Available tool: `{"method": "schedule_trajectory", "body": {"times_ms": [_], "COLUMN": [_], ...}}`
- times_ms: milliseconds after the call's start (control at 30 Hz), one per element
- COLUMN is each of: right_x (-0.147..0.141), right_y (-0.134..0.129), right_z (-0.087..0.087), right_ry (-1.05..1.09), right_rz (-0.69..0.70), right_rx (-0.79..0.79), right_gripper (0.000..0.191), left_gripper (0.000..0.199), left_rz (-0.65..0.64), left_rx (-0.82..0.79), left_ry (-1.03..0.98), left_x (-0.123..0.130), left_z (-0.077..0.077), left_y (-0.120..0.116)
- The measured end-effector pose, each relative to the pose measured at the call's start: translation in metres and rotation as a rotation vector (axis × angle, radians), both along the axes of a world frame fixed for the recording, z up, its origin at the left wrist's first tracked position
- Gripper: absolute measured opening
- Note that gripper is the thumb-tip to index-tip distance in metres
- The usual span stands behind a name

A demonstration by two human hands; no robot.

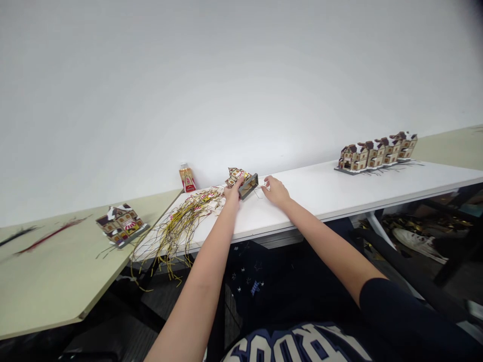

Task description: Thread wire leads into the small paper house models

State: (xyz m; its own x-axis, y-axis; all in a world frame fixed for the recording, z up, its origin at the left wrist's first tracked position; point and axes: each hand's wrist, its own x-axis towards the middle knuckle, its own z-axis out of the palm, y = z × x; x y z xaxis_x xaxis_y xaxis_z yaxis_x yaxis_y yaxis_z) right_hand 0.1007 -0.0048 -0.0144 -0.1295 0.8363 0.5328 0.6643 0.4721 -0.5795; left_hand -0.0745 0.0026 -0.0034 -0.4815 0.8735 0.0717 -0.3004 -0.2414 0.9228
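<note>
My left hand [233, 193] is closed around a small model house [237, 176] with a striped awning. The house is tipped over, so the open underside of its grey base [249, 186] faces right. Thin wires come out of that underside. My right hand [276, 191] is just to the right of the base, its thumb and fingers pinched at the wires; the fine detail between the fingertips is hard to see. Left of my left hand lies a tangled bundle of yellow and dark wires [184, 218] with red-and-white striped pieces [211, 196] among them.
Four-sided clusters aside, several matching model houses [373, 153] stand in a row on the white table [302, 201] at right. Another house [121, 224] sits on the beige table [45, 281], near red wires [53, 235]. A red-and-gold carton [187, 178] stands by the wall.
</note>
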Motion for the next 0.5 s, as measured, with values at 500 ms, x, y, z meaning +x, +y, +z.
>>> {"method": "schedule_trajectory", "body": {"times_ms": [500], "right_x": [-0.0003], "right_y": [0.0005], "right_z": [-0.0036], "right_ry": [-0.233], "right_rz": [0.074], "right_rx": [0.016], "right_gripper": [0.028], "left_gripper": [0.071], "left_rz": [0.067], "left_rx": [-0.031], "left_ry": [-0.026], "left_x": [0.0034], "left_z": [0.0055], "left_y": [-0.0063]}}
